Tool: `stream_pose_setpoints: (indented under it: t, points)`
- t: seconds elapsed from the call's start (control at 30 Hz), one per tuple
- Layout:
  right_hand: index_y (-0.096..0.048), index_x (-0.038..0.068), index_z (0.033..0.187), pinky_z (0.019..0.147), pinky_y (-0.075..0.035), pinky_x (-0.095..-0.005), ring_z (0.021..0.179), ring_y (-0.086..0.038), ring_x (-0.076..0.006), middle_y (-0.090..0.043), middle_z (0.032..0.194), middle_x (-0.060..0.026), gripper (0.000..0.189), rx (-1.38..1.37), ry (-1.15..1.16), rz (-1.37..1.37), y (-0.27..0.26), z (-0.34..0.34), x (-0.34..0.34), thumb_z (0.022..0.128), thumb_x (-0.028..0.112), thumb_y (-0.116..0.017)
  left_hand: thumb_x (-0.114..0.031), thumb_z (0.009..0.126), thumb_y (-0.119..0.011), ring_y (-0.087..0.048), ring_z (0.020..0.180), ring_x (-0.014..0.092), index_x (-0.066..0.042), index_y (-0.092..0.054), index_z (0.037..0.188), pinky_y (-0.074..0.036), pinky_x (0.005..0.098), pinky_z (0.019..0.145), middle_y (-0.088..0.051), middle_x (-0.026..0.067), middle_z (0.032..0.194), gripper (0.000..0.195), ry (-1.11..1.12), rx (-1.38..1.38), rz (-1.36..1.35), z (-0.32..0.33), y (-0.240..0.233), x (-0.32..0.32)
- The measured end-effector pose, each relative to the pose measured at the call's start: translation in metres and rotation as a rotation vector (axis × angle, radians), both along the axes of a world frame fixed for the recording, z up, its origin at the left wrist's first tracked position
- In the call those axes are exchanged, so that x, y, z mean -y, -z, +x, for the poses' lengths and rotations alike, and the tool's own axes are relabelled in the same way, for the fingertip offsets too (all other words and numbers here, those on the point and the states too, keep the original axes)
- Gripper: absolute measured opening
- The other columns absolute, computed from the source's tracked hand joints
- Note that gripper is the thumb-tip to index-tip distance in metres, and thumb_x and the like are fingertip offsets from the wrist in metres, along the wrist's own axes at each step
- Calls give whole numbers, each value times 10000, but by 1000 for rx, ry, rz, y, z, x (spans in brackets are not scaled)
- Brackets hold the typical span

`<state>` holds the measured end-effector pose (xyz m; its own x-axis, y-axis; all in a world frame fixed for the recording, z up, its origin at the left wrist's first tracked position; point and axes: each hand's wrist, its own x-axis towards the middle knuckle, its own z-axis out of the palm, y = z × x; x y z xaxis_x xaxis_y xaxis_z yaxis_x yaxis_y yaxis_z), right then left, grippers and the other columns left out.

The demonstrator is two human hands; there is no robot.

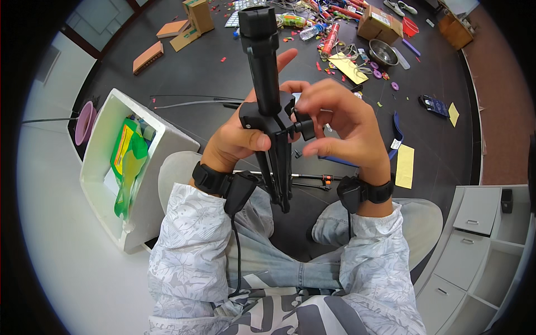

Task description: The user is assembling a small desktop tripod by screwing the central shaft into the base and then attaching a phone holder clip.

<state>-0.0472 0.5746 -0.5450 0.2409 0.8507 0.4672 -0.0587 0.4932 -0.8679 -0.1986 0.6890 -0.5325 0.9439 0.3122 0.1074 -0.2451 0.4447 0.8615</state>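
My left hand (243,134) is closed around the middle of a black tripod (268,121), its thumb on the front of the joint. The tripod stands upright above my lap, its legs folded together and pointing down, its thick column pointing away. At the right side of the joint, my right hand (345,121) has its fingers curled around a black knob (305,127); whether they touch it cannot be told. Both wrists wear black straps with boxes. Beneath my hands, a thin metal pole (301,175) with black and orange parts lies on the dark floor.
A white foam box (100,138) holding green packaging stands at my left. White drawers (460,251) are at the right. Ahead lie a metal bowl (383,53), a cardboard box (379,25), a plastic bottle (312,32), cables and scattered scraps. A blue strap (397,130) curves nearby.
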Motion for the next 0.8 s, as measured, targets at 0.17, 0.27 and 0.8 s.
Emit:
stream_pose_setpoints:
  t: [0.17, 0.27, 0.8]
  points:
    - [-669, -29, 932, 567, -458, -195, 551, -489, -49, -629, 701, -30, 241, -21, -79, -207, -6, 1, 7, 914, 211, -670, -230, 500, -859, -582, 1004, 192, -143, -80, 1542, -503, 319, 806, -445, 133, 1305, 1303, -3, 1, -17, 4, 6, 3]
    - [-663, -39, 929, 560, -452, -204, 558, -496, -52, -627, 691, -31, 263, -37, -23, -322, -5, 5, 8, 929, 223, -650, -204, 507, -847, -586, 977, 184, -141, -76, 1542, -504, 314, 794, -433, 135, 1320, 1292, 25, -6, -43, 1, 8, 1]
    - [-628, -12, 1046, 518, -478, -215, 586, -600, -70, -697, 759, -65, 185, 23, 25, -31, -1, -2, 4, 891, 80, -669, -198, 541, -822, -605, 1016, 238, -118, -63, 1541, -511, 315, 779, -457, 154, 1310, 1258, 66, 32, -37, 1, 20, -13]
